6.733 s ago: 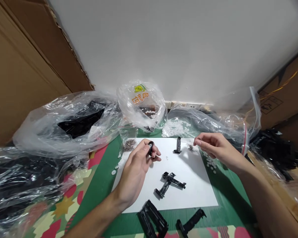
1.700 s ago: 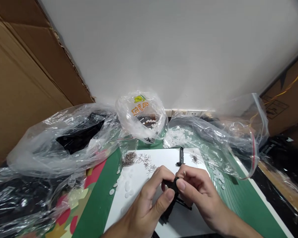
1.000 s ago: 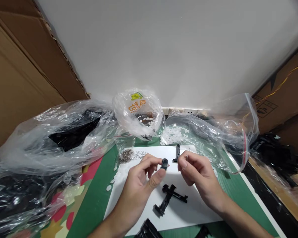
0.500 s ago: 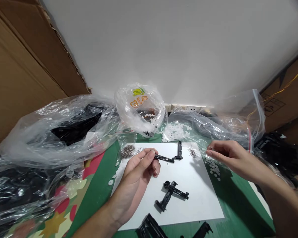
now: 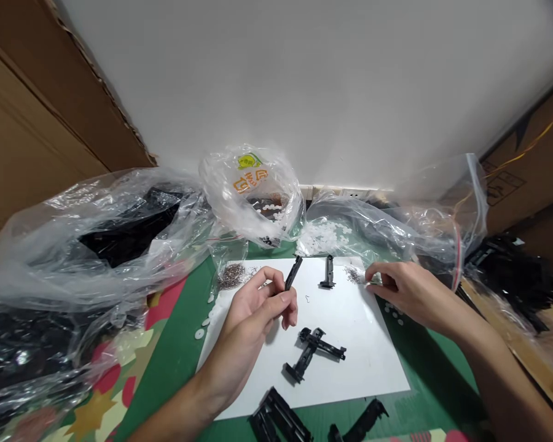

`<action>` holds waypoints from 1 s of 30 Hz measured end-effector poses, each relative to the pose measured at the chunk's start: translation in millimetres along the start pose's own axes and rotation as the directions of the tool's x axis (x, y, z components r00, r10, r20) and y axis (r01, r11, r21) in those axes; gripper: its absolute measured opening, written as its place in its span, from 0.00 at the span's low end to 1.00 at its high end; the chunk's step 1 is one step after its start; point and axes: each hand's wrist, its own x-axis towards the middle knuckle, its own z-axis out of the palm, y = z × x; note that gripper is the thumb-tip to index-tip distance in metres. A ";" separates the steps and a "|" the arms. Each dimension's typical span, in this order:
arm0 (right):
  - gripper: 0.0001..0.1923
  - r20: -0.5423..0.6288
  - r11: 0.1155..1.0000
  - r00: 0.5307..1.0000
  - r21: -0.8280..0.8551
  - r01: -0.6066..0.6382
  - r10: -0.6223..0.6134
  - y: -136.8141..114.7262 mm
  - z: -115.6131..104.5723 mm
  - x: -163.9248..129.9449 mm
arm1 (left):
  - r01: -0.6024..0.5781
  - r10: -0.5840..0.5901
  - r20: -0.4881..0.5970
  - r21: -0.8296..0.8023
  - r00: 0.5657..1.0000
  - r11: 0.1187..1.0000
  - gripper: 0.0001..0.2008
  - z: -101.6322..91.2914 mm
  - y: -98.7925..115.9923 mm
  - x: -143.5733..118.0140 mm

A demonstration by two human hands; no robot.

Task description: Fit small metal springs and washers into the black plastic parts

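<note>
White paper sheet (image 5: 350, 368) anchors the bench: above its middle the left hand (image 5: 258, 313) now pinches a black plastic strip (image 5: 293, 274) upright, while the right hand (image 5: 408, 291), fingertips closing, has returned to the tiny metal springs (image 5: 351, 274) at its far edge.

slim black plastic bar (image 5: 293, 273), tilted, pinched upright

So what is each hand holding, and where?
Left hand pinches a slim black plastic part by its lower end. Right hand reaches toward tiny springs; any hold unclear.

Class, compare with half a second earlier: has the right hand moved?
Yes. The right hand has shifted left toward the upright black part on the white sheet.
</note>
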 end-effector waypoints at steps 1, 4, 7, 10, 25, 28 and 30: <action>0.09 -0.010 1.000 1.000 -0.010 -0.011 0.011 1.2 1.0 1.3 | -0.012 0.012 0.001 0.021 1.000 1.000 0.12 0.7 0.1 0.1; 0.10 -0.037 1.000 0.999 -0.010 -0.019 0.018 3.8 3.3 5.1 | -0.056 0.057 -0.012 0.079 0.998 0.995 0.11 2.2 0.7 0.0; 0.10 -0.040 1.000 0.999 0.018 -0.025 0.025 3.2 6.3 8.8 | -0.082 0.086 -0.032 0.124 0.996 0.989 0.11 3.7 1.9 -0.6; 0.12 -0.030 0.998 0.999 0.053 -0.029 0.030 1.0 8.6 10.9 | -0.077 0.081 -0.023 0.142 0.996 0.987 0.11 5.5 2.9 -1.3; 0.12 0.179 0.994 0.983 0.105 0.013 -0.032 -9.4 1.0 1.1 | -0.022 0.022 0.000 0.195 1.000 0.981 0.09 3.0 0.9 -3.6; 0.11 0.208 0.982 0.975 0.186 0.036 -0.075 -17.1 -1.4 0.1 | -0.007 0.005 0.012 0.204 1.000 0.979 0.08 1.2 -0.5 -3.8; 0.11 0.221 0.956 0.970 0.292 0.032 -0.099 -23.5 -2.0 -0.9 | -0.011 0.007 0.020 0.206 1.000 0.979 0.07 0.7 -1.3 -4.0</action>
